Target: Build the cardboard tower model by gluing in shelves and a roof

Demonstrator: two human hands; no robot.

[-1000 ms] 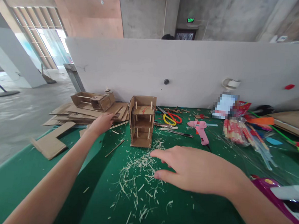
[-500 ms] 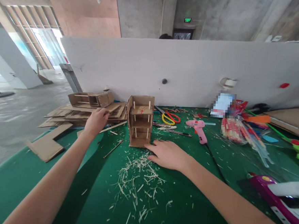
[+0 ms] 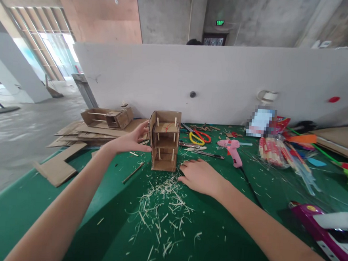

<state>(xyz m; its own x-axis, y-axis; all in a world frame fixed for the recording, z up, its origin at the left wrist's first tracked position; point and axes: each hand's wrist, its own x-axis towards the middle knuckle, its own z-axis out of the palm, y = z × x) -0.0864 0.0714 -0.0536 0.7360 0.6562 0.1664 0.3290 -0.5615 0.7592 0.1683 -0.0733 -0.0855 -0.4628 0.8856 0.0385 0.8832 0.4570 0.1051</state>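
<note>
A small cardboard shelf box (image 3: 165, 142) stands upright on the green table, with several short wooden sticks set between its tiers. My left hand (image 3: 128, 140) is at its left side, thumb and fingers spread, fingertips at or just beside the cardboard; whether they press on it I cannot tell. My right hand (image 3: 202, 177) rests low on the table just right of the box's base, palm down, fingers apart and slightly bent, holding nothing. Pale wood shavings (image 3: 165, 209) lie scattered in front of the box. A thin stick (image 3: 133, 173) lies to its left.
Cardboard sheets (image 3: 72, 133) are piled at the left, topped by another cardboard frame (image 3: 107, 118). Right of the box lie scissors (image 3: 199, 137), a utility knife (image 3: 209, 154) and a pink glue gun (image 3: 233, 150). A purple appliance (image 3: 313, 223) stands at the right edge.
My left hand has left the cardboard pile and moved right to the box's side, its fingers opening. My right hand has drawn slightly right, away from the box's lower edge.
</note>
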